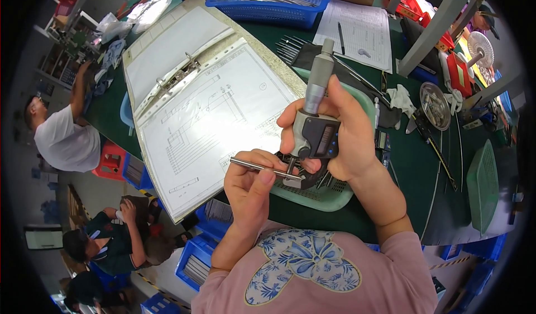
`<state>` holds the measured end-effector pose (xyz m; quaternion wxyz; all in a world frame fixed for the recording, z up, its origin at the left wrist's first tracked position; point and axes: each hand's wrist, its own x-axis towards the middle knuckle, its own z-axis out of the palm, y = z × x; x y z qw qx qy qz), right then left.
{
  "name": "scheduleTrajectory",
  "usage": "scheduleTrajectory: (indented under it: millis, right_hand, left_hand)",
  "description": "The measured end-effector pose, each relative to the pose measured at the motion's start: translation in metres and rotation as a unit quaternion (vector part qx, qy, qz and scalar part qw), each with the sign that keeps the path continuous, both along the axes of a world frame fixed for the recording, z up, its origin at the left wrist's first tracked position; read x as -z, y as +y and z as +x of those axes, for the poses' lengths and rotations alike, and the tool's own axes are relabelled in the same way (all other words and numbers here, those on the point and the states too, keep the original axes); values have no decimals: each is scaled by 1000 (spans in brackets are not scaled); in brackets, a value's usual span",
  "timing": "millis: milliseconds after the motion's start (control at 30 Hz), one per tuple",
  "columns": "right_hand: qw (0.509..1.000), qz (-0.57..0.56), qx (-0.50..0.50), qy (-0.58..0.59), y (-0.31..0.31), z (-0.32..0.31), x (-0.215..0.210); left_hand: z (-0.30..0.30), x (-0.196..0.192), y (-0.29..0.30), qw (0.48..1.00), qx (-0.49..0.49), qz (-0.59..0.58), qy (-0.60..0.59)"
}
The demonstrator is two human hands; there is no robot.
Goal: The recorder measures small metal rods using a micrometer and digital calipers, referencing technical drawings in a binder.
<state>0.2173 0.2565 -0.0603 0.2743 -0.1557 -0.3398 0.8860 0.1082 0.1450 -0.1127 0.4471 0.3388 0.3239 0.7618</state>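
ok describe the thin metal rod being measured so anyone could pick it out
Start at the open binder of drawings on the green table. Just right of its lower corner, the left hand pinches a thin silver rod. Unlike the rods in the blue basket, its tip sits in the digital gauge held by the right hand.

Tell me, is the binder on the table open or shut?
Open. The binder lies spread flat, ring clips exposed at its spine, with a drawing sheet facing up on its right half.

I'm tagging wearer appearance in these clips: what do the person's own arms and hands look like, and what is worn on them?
Both hands, the left hand and the right hand, are bare: no gloves, and no rings, watch or bracelet show. The forearms are uncovered up to short pink sleeves. The pink top carries a blue and white floral patch across the chest. Fingernails look short and unpainted.
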Motion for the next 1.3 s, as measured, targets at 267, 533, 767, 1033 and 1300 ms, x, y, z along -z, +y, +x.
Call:
scheduleTrajectory:
  millis: [267, 533, 767, 1033, 1300]
  right_hand:
    - [999, -11, 23, -26, -2, -2, -7]
    - [999, -11, -22, 28, 1, 1, 2]
    - [1000, 10, 2, 5, 0, -1, 0]
    - [1000, 5, 11, 5, -3, -1, -1]
    - [1000, 2, 2, -2, 0, 1, 1]
  left_hand:
    - [1, 0, -1, 1000, 1, -8, 8]
    - [1, 2, -2, 1000, -4, -12, 18]
    - [1, 1, -1, 1000, 3, -1, 17]
    - [2, 1, -1, 1000, 7, 13, 3]
    - [3, 0, 0, 1000, 6, 1, -2]
